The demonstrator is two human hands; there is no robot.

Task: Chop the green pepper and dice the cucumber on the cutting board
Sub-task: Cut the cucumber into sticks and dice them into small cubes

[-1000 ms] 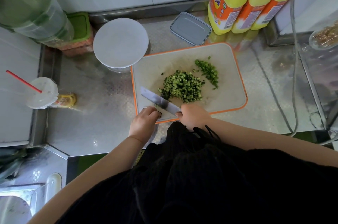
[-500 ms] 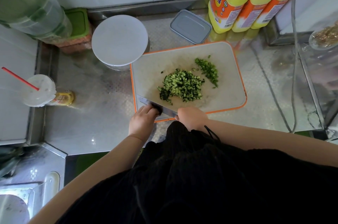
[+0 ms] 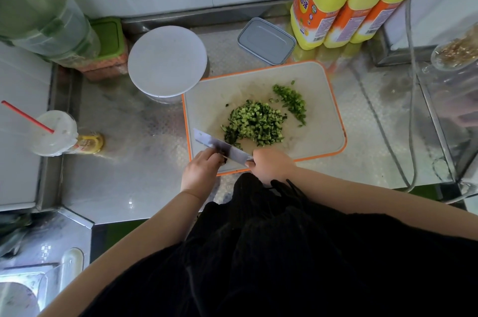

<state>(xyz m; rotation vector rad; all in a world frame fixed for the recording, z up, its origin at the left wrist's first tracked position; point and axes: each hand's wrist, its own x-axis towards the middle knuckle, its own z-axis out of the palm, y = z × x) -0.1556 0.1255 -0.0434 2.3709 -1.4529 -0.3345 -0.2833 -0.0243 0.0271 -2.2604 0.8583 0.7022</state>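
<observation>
Cucumber dice lie in a loose heap near the middle of the cutting board, small pale-green cubes with dark skin edges. Just beyond and to the right of the heap, a narrower strip of chopped green pepper runs diagonally, brighter green and finer, with a few stray bits beside it. The board is whitish with an orange rim and shows faint stains on its bare parts.

At the board's near edge, the right hand is curled round the handle of a knife, whose broad blade slants leftward with its tip toward the board's left edge. The left hand sits close against the blade with its fingers bent over something small and dark; what it is cannot be made out.

Steel counter, patterned and shiny, carries everything. Behind the board stand a round white lid on a tub, a flat grey box and three yellow oil bottles against the white tiled wall. To the left are a drink cup with a red straw, a green-lidded container and a large blurred green jar. A grey cable trails across the right side.
</observation>
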